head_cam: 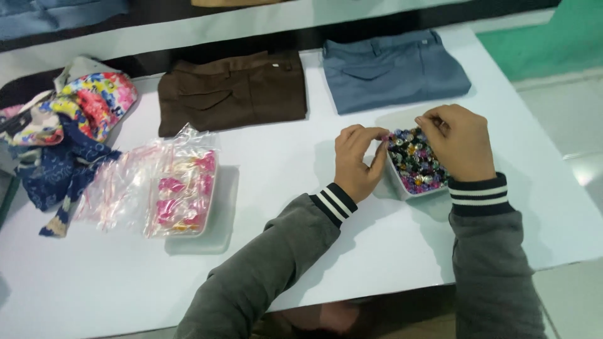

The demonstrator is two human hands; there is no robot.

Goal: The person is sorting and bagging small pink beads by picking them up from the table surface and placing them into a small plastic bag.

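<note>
A small white tray [398, 186] full of shiny mixed-colour beads [412, 162] sits on the white table [282, 163]. My left hand [358, 160] rests against the tray's left side, with its fingers curled over the rim and pinched together; what they hold is too small to see. Over the tray's far right corner, my right hand [458, 141] has its fingertips pinched above the beads. Both arms wear grey sleeves with striped black-and-white cuffs.
Folded brown trousers [231, 91] and folded grey-blue trousers [392, 68] lie at the back of the table. A second white tray [213, 210] holds clear bags with pink pieces [179, 188]. A heap of patterned cloth [66, 125] lies at the left. The table's front edge is near my elbows.
</note>
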